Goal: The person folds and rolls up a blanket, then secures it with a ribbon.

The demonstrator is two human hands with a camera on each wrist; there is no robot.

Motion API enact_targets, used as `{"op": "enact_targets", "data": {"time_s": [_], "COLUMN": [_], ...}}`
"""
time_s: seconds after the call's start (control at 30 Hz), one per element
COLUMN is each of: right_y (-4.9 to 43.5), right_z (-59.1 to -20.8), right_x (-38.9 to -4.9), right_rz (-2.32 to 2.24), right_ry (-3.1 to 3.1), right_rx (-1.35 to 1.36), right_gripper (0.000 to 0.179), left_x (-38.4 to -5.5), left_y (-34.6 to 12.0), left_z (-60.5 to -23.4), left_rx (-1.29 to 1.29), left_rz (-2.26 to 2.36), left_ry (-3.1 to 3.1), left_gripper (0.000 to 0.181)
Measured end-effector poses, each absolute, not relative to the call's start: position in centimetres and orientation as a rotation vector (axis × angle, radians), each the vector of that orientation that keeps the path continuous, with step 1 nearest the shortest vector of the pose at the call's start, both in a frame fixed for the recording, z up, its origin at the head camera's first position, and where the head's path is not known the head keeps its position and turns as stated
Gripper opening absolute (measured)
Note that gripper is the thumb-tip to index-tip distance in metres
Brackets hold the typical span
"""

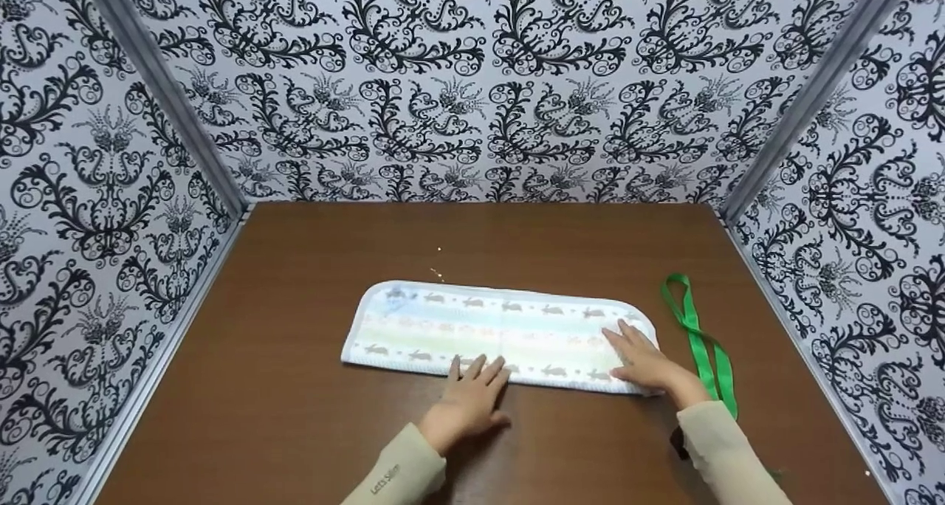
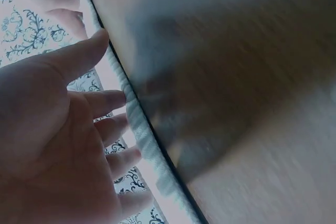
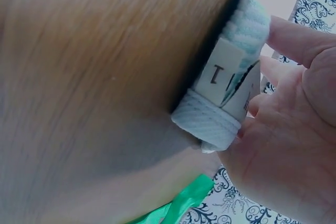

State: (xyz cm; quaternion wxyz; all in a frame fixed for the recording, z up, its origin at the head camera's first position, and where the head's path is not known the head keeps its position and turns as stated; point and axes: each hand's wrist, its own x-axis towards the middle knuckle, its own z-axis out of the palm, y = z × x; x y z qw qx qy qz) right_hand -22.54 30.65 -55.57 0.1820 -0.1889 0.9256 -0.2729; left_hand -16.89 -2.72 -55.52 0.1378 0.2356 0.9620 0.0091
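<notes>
While both hands are touching its printed top, the folded cloth (image 1: 443, 324) is lying on the counter (image 1: 295, 254), its long axis running from left to right and its right end sitting slightly nearer the person. The left hand (image 1: 471, 402) is resting its fingertips on the cloth's near long edge, close to the middle, so most of the cloth is stretching beyond it and to both sides. The right hand (image 1: 644, 361) is lying over the cloth's right end and is clearly the nearer hand to that end; the left end is lying well apart from both. Neither hand is grasping anything: the fingers are spreading, fairly straight, across the fabric. A green ribbon (image 1: 691, 317) is lying just right of the cloth.

Some things are staying hard to make out. The right sleeve (image 1: 720, 446) is covering the ribbon's near end and part of a dark object (image 1: 679, 444) nearer the person than the cloth. The right wrist view is showing a tag (image 3: 215, 74) at the cloth's edge, its print only partly legible. Glare is washing out the cloth's middle stripes, and its inner layers are hiding from every view.
</notes>
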Motion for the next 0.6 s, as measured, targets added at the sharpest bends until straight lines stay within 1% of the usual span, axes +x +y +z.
{"op": "enact_targets", "data": {"time_s": [0.13,0.23,0.6], "right_y": [30.2,29.8,28.3], "right_z": [-55.7,-55.7,-55.3], "right_x": [-22.4,-22.5,-22.2], "right_rz": [-0.739,-0.690,-0.374], "right_ry": [2.639,2.659,2.813], "right_rx": [-0.506,-0.475,-0.401], "right_gripper": [0.073,0.072,0.072], "left_x": [-17.2,-17.8,-19.6], "left_y": [-2.5,-2.3,-1.4], "left_z": [-55.6,-55.7,-56.0], "left_rx": [0.666,0.637,0.585], "left_rz": [-0.167,-0.225,-0.257], "left_ry": [2.826,2.837,2.881], "left_gripper": [0.087,0.092,0.087]}}
